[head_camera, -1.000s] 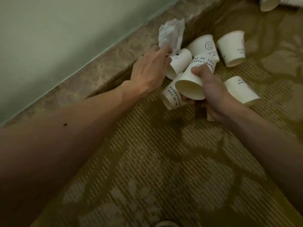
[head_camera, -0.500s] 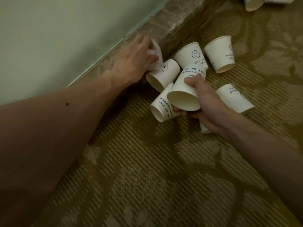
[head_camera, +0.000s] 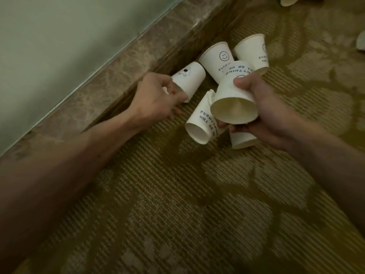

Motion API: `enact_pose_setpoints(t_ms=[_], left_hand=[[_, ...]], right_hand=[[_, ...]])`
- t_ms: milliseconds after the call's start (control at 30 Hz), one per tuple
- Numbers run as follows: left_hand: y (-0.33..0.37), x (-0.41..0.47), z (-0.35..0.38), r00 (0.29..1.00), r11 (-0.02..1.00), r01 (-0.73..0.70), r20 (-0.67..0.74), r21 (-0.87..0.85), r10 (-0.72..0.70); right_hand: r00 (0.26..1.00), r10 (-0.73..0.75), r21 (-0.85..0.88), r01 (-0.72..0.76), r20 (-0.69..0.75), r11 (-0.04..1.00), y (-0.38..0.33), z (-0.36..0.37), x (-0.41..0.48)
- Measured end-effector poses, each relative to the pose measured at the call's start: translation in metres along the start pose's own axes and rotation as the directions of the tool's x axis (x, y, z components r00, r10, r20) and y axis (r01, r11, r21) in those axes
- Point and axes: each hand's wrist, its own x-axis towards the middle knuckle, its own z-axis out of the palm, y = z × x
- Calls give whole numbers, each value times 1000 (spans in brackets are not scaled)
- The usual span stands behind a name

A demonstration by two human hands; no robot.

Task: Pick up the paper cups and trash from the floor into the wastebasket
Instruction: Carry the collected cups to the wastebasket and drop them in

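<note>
White smiley-printed paper cups (head_camera: 218,62), perhaps 6.

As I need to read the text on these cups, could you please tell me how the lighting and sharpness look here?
Head view: dim, yellow-green light, no glare. Head view: print on the smiley cup and on the held cup in the right hand is legible at centre. Head view: the carpet turns dark and soft towards the lower edge.
</note>
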Motion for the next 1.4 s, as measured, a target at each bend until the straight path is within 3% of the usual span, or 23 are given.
enact_pose_setpoints(t_ms=[133, 233, 433, 533, 633, 767, 867, 967, 1067, 1167, 1300, 1400], left_hand=[[5, -15, 29, 1000, 994, -17, 21, 108, 14], [14, -20, 56, 998, 986, 20, 56, 163, -29], [25, -24, 101, 975, 982, 187, 122, 11, -187], [25, -33, 116, 977, 981, 189, 112, -45, -183], [26, -47, 129, 954, 973, 201, 245, -108, -170], [29, -71, 122, 837, 915, 351, 505, -201, -210], [29, -88, 105, 802, 938, 319, 566, -137, -190], [26, -106, 80, 816, 949, 312, 525, -48, -242], [17, -134, 41, 821, 931, 359, 497, -65, -282], [7, -168, -5, 833, 917, 393, 445, -60, -328], [1, -226, -81, 886, 911, 413, 222, 17, -406], [-2, -295, -148, 924, 925, 380, 45, 5, -380]], right_hand=[[999, 12, 91, -14, 31, 996, -7, -34, -24], [998, 58, 50, -59, 15, 997, 0, -59, -42], [996, 87, 34, -88, 22, 996, 7, -80, -58], [994, 110, 96, -109, 2, 989, 11, -84, -61], [991, 134, 143, -135, 15, 981, 21, -81, -64], [989, 147, 207, -149, 26, 967, 30, -68, -68], [990, 131, 197, -137, 44, 971, 35, -52, -71], [989, 123, 195, -137, 80, 971, 34, -29, -75], [978, 154, 155, -176, 143, 972, 32, 0, -83], [951, 189, 14, -198, 245, 980, 30, 42, -91], [874, 198, -192, -122, 444, 974, 18, 123, -102], [754, 181, -290, 12, 631, 957, 4, 202, -120]])
